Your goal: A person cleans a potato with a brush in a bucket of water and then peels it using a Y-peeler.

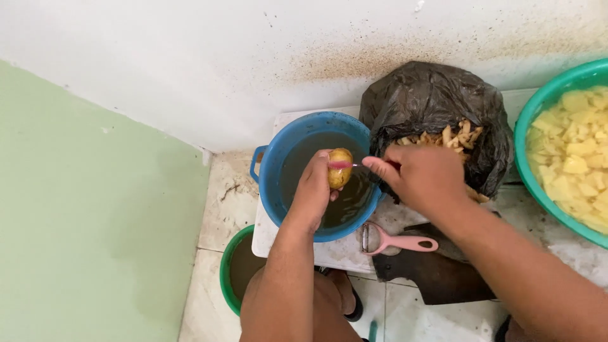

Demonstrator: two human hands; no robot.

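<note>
One head-worn view looks steeply down — close over the hands point(373, 180) — toward the wall's foot.

Blue basin point(269, 166): smooth plastic, slight sheen, murky water inside; green bowl point(529, 136) the same glossy plastic. Potato point(340, 175): matt yellow-brown skin; black bag point(437, 101): thin crinkled plastic film, shiny on the creases. Peeler point(396, 241): smooth pink plastic handle, metal head, lying on a white counter point(342, 252) that looks worn and stained.
</note>
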